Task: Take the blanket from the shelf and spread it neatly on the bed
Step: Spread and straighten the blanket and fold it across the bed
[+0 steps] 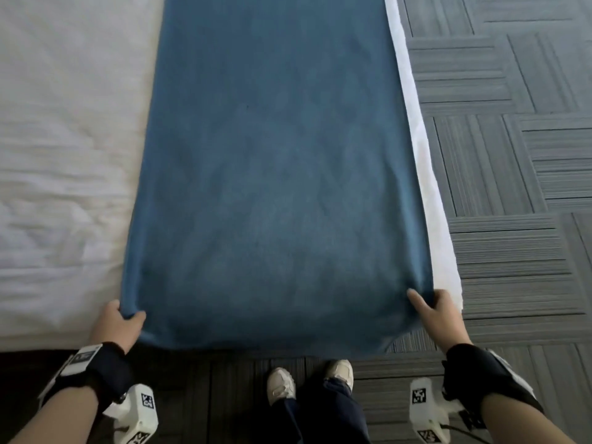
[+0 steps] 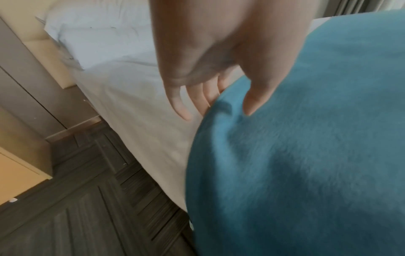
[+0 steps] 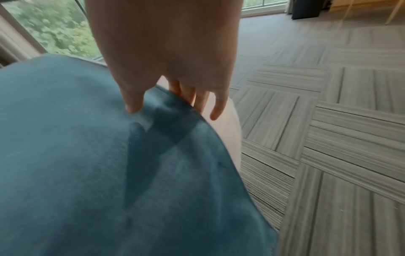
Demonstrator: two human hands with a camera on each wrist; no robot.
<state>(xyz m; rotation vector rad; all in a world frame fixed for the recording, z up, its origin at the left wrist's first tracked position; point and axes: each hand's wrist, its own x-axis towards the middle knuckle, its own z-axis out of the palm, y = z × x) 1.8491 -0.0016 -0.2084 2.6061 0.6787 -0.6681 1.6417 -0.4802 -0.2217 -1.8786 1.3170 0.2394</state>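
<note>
A blue blanket (image 1: pixel 272 155) lies as a long folded strip along the right side of the white bed (image 1: pixel 64 155), its near end hanging over the bed's foot. My left hand (image 1: pixel 120 318) pinches the blanket's near left corner (image 2: pixel 225 107), thumb on top and fingers under the edge. My right hand (image 1: pixel 431 307) pinches the near right corner (image 3: pixel 166 105) the same way, thumb on the blue cloth (image 3: pixel 87 155) and fingers beneath. In the left wrist view the blanket (image 2: pixel 295 155) fills the right half.
Grey patterned carpet (image 1: pixel 512 155) runs along the bed's right side and under my feet (image 1: pixel 309 379). A beige headboard and bedside unit (image 2: pixel 32 86) stand at the bed's far left. A window (image 3: pixel 54 26) lies beyond the bed.
</note>
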